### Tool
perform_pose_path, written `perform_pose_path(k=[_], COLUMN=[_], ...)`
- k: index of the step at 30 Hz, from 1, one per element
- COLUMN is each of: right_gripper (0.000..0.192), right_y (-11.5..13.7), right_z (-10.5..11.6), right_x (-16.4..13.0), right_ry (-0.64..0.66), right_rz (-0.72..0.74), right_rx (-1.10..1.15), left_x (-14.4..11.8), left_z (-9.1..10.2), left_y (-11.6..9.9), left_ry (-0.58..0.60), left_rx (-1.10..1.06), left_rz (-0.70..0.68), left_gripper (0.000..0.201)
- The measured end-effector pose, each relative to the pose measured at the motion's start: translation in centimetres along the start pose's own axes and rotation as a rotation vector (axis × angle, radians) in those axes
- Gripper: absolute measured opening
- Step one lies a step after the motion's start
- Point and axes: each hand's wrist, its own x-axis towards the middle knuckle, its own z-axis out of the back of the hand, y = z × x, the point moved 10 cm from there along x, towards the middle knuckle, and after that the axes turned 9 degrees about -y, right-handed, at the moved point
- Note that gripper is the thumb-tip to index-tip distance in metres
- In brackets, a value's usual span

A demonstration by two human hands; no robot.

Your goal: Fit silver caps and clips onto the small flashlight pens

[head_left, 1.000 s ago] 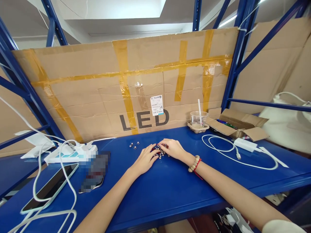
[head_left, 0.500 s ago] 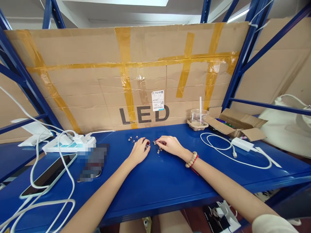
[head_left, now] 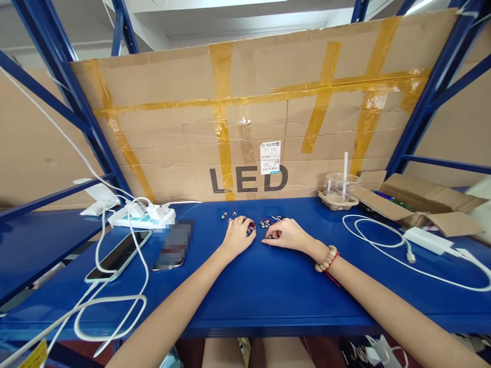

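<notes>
My left hand [head_left: 238,236] rests on the blue tabletop with its fingers curled round several small shiny metal parts [head_left: 251,229], with a bit of red and blue among them. Opposite it, my right hand [head_left: 289,235] is bent inward, thumb and forefinger closing round a small metal piece [head_left: 271,236] mostly hidden by the fingers. Just behind the right fingers lies a small pile of metal parts with red and blue wires [head_left: 268,222]. A few loose metal pieces [head_left: 224,216] lie beyond the left hand. The parts are too small to tell their exact kind.
To the left are a white power strip [head_left: 169,217], two phones, one a dark phone [head_left: 177,245], and looping white cables [head_left: 143,255]. At the right stand a plastic cup with a straw [head_left: 341,186], an open cardboard box [head_left: 425,202] and a white charger [head_left: 427,240]. Cardboard [head_left: 172,148] walls the back.
My right hand has drawn back from the wired parts toward me, uncovering more of that pile. My left hand stays curled over its parts. The camera view has shifted left.
</notes>
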Motion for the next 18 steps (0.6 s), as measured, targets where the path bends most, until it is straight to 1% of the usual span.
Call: perform_pose_path(k=[6, 10, 14, 18], right_gripper=[0.021, 0.015, 0.013, 0.013], right_y=[0.1, -0.1, -0.5, -0.6], right_z=[0.0, 0.1, 0.0, -0.1], right_x=[0.1, 0.3, 0.3, 0.3], right_ry=[-0.026, -0.032, -0.038, -0.043], right_rz=[0.032, 0.007, -0.009, 0.0], right_rx=[0.021, 0.005, -0.012, -0.015], left_x=[0.0, 0.0, 0.1, 0.2], left_z=[0.1, 0.7, 1.3, 1.4], left_y=[-0.6, -0.9, -0.9, -0.6], left_ry=[0.031, -0.008, -0.054, -0.078], left_rx=[0.008, -0.018, -0.096, -0.149], left_rz=[-0.042, -0.038, -0.005, 0.012], left_gripper=[0.017, 0.014, 0.014, 0.014])
